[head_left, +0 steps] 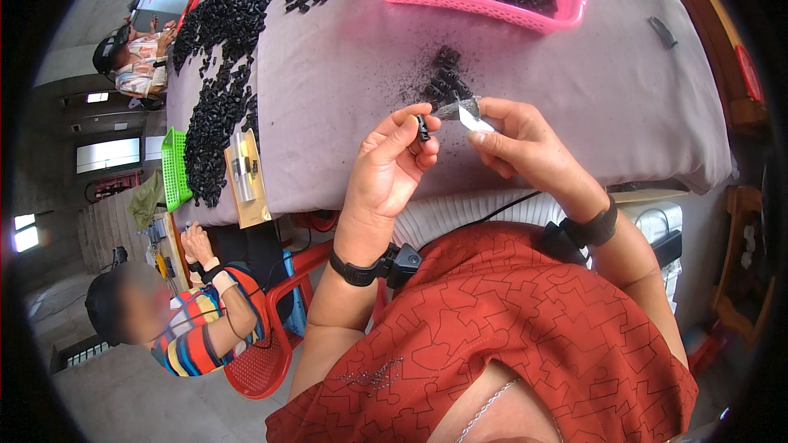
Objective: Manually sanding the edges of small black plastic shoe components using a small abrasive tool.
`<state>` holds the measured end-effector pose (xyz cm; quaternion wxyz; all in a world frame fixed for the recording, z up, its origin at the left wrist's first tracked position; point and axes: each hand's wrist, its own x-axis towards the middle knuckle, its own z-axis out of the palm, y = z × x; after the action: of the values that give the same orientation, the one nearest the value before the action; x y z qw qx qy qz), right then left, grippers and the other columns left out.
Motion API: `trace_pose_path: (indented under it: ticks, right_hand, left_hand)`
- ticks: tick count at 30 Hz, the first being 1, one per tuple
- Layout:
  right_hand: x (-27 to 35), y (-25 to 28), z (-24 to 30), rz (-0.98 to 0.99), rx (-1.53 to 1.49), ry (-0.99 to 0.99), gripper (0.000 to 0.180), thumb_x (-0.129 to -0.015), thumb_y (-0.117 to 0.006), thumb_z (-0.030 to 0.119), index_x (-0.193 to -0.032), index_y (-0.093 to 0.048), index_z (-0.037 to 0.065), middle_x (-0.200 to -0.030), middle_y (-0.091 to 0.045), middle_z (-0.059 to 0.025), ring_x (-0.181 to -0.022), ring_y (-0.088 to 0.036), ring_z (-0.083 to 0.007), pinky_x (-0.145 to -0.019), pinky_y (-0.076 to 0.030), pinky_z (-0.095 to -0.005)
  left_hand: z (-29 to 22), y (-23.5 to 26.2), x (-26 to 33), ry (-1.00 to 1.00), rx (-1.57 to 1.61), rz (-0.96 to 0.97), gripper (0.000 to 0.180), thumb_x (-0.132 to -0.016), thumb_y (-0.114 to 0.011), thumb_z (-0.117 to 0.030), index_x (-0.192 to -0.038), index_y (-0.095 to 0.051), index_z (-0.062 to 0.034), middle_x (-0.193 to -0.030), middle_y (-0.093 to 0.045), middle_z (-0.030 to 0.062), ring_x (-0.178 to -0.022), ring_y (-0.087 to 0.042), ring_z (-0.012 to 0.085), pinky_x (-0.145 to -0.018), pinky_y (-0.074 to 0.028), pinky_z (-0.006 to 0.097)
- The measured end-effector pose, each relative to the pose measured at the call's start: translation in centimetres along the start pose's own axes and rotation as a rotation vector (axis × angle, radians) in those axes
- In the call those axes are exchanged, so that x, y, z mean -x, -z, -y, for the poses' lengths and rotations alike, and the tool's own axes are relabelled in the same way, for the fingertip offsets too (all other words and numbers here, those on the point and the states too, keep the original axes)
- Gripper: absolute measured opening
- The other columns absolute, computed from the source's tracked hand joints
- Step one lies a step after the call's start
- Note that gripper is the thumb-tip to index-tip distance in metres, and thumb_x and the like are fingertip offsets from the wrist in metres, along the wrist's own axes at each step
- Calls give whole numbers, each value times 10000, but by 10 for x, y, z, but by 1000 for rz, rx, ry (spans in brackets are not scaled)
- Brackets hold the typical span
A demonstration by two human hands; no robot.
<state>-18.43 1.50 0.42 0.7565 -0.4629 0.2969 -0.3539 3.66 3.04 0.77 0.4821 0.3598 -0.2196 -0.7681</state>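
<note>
My left hand (387, 156) is closed, pinching a small black plastic part (423, 128) between thumb and fingers. Close by on its right, my right hand (525, 139) grips a small grey blade (458, 108) with a white wrapping (475, 121) at the thumb. The blade's tip points left toward the black part; whether they touch I cannot tell. Just beyond both hands, a few more black parts (446, 74) lie in a small pile on the grey cloth-covered table (345, 74), among scattered black crumbs.
A pink basket (468, 15) of black parts stands at the far side. Heaps of black parts (222, 90) cover the table's left, beside a green basket (175, 168) and a cardboard piece (250, 189). One co-worker (205, 312) sits at left, another (135, 57) farther off. A dark object (662, 31) lies far right.
</note>
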Motion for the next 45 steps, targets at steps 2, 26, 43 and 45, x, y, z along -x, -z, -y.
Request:
trace_pose_path:
  ticks: [2, 26, 43, 45]
  right_hand:
    - [0, 0, 0, 0, -1, 2, 227, -946, -589, 220, -1064, -580, 26, -655, -496, 47, -507, -410, -18, -440, -296, -186]
    - [1, -2, -3, 82, 21, -16, 402, -934, -598, 200, -1292, -507, 42, -679, -527, 29, -512, -423, -23, -439, -311, -184]
    - [1, -3, -5, 101, 1, -45, 414, -931, -599, 215, -1280, -495, 19, -688, -534, 20, -505, -420, -23, -442, -307, -189]
    - [1, -3, -4, 110, 6, -52, 422, -930, -604, 225, -1282, -494, 20, -682, -536, 20, -504, -422, -23, -440, -309, -190]
  left_hand:
    - [0, 1, 0, 5, -30, 16, 274, -940, -593, -133, -1195, -596, -31, -1031, -655, 93, -807, -626, 144, -716, -537, 253]
    - [6, -6, 0, 18, -8, 4, 302, -955, -563, -106, -1249, -539, -45, -995, -657, 97, -785, -647, 130, -714, -561, 257]
    - [9, -11, 0, 57, -39, 7, 396, -904, -646, -95, -1274, -512, -49, -962, -643, 39, -751, -620, 109, -683, -542, 235]
    - [9, -11, -1, 54, -28, 7, 383, -906, -642, -93, -1266, -520, -52, -962, -640, 37, -742, -619, 103, -675, -541, 230]
